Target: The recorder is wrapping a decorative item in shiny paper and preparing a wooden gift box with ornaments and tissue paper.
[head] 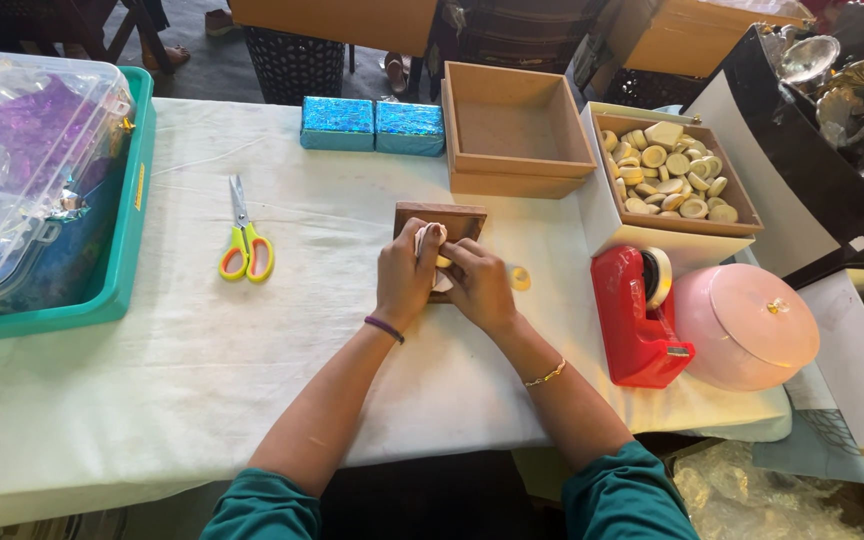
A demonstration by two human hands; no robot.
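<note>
My left hand and my right hand meet over a small shallow brown wooden box on the white tablecloth. Between the fingers I hold a small round pale piece wrapped in white material; both hands pinch it. The hands hide most of the piece and the box's near half. A single pale round disc lies on the cloth just right of my right hand.
Yellow-handled scissors lie to the left. A teal tray with clear plastic boxes sits far left. Behind are two shiny blue boxes, an empty brown box, a box of pale discs, a red tape dispenser, a pink round lidded container.
</note>
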